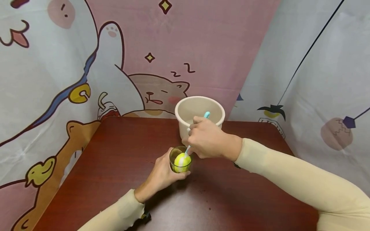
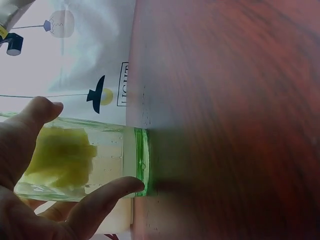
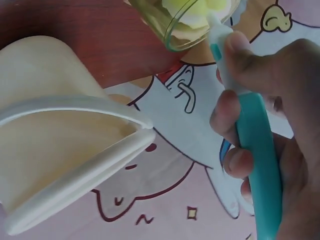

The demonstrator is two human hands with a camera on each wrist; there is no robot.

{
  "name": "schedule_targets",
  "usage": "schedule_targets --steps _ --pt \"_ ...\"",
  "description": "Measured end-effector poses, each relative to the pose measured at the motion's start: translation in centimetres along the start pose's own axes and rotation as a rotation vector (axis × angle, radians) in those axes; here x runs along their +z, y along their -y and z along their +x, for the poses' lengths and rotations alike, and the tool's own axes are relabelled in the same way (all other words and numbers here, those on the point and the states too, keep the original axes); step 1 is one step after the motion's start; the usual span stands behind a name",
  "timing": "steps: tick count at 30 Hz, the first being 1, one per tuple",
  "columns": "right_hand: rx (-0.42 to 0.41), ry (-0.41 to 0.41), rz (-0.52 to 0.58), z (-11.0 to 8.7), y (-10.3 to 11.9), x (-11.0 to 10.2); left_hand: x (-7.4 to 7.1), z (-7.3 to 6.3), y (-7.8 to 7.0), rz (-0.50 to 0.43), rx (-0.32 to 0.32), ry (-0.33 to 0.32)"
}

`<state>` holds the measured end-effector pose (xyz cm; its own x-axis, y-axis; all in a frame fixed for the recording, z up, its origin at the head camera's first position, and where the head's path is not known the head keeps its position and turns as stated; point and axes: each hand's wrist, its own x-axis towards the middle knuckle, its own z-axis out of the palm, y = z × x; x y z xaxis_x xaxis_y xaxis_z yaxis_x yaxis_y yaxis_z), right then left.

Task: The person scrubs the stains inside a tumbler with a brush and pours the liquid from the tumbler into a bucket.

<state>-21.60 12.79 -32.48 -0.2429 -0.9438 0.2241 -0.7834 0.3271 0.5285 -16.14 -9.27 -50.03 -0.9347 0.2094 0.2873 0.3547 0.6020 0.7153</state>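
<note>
A clear, green-tinted drinking glass [image 1: 177, 150] stands mid-table, tilted slightly, with my left hand [image 1: 162, 172] wrapped around its side. In the left wrist view, the thumb and fingers lie along the glass [image 2: 107, 165], which has droplets on its wall. Inside it sits the yellow and white sponge head [image 1: 182, 163] of a cup brush. My right hand [image 1: 206, 138] grips the brush's teal and white handle [image 3: 257, 145] from above, with the thumb pressed on the white neck. The lower end of the neck enters the sponge at the mouth of the glass.
A cream bucket [image 1: 184, 129] stands just behind the hands, near the table's back edge; its rim [image 3: 75, 104] shows close by in the right wrist view. Small wet drops dot the dark red table [image 1: 130, 144]. Cartoon-printed curtains [image 1: 214, 48] surround the table.
</note>
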Motion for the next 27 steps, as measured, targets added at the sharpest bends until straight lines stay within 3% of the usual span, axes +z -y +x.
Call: schedule_targets --steps 5,11,20,27 --pt "-0.059 -0.045 -0.083 0.7 1.0 -0.2 0.1 0.0 0.1 0.003 0.009 0.003" --pt "-0.089 -0.013 -0.245 1.5 1.7 -0.5 0.1 0.0 0.2 -0.006 0.018 0.012" --pt "-0.112 0.149 -0.415 3.4 2.1 -1.7 -0.4 0.0 0.5 -0.010 0.023 0.004" --pt "-0.183 0.234 -0.438 4.1 1.8 -2.4 -0.4 0.0 0.3 -0.032 0.022 0.030"
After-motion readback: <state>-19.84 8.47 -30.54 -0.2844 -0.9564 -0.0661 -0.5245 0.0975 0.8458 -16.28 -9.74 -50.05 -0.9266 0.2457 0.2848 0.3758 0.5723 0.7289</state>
